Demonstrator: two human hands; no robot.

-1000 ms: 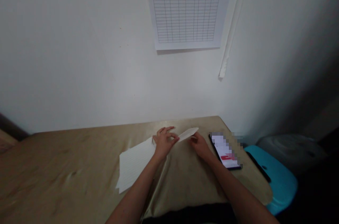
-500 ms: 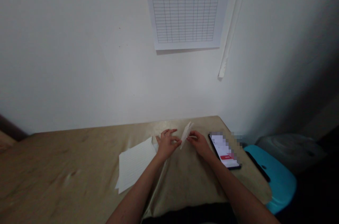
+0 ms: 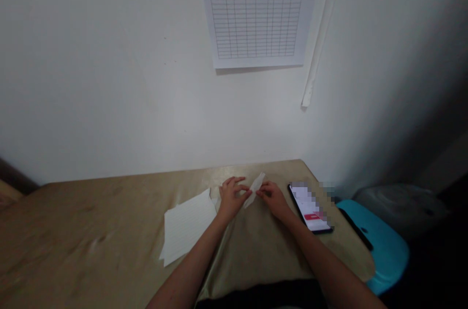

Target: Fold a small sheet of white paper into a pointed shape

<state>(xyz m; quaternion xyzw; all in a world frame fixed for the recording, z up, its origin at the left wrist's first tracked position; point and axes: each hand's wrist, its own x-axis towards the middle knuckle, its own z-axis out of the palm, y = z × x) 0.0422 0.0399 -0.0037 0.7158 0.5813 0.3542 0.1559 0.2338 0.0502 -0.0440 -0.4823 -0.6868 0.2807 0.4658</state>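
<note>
Pale plaster wall fills most of the head view, with a printed grid chart (image 3: 257, 16) taped up at twelve o'clock and a strip of white trunking (image 3: 319, 46) running down just to the right of it. Below lies a tan, slightly glossy table (image 3: 91, 231).

Both hands meet near the table's far edge, a little right of centre. The left hand (image 3: 231, 198) pinches the lower end of a small folded paper strip (image 3: 255, 188) between thumb and forefinger, with the other fingers loosely spread above. The right hand (image 3: 273, 197) pinches the same strip from the three o'clock side, its fingers curled in close together. The strip tilts up toward one o'clock, lifted off the table between the two hands.

At nine o'clock from the left hand, just beside the wrist, a stack of lined white sheets (image 3: 186, 226) lies flat. At three o'clock from the right hand, near but apart, a smartphone (image 3: 310, 209) lies face up with its screen lit. Beyond the table's right edge, at four o'clock, sits a turquoise plastic stool (image 3: 383, 245).
</note>
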